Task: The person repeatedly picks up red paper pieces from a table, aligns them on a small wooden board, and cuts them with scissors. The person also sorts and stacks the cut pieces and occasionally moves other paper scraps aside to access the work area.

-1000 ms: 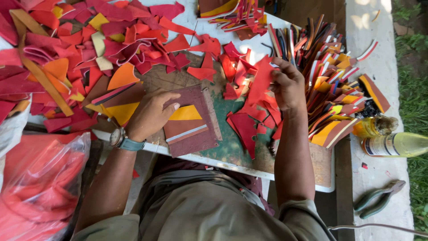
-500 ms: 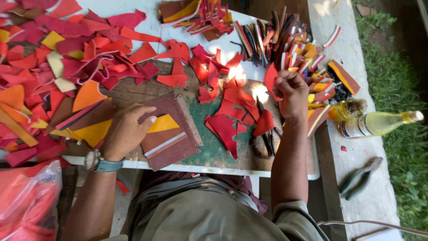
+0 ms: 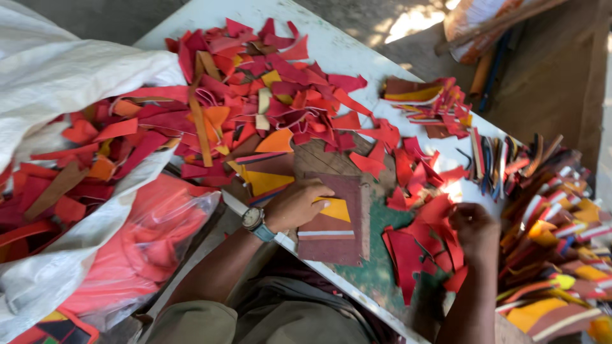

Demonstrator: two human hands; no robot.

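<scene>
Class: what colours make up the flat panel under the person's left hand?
Maroon panel with a yellow wedge and a thin pale stripe, under the left hand; head view.

A flat maroon panel (image 3: 335, 229) with a yellow wedge and a pale stripe is laid at the table's near edge, pressed under the left hand (image 3: 294, 205). Red scraps (image 3: 424, 239) are heaped just beside it, touched by the right hand (image 3: 475, 230).

A craft workshop: a white counter (image 3: 357, 54) heaped with red and orange leather offcuts (image 3: 268, 108), sorted coloured strips (image 3: 548, 216) at three o'clock, a white scrap sack (image 3: 57, 76) at nine o'clock.
</scene>
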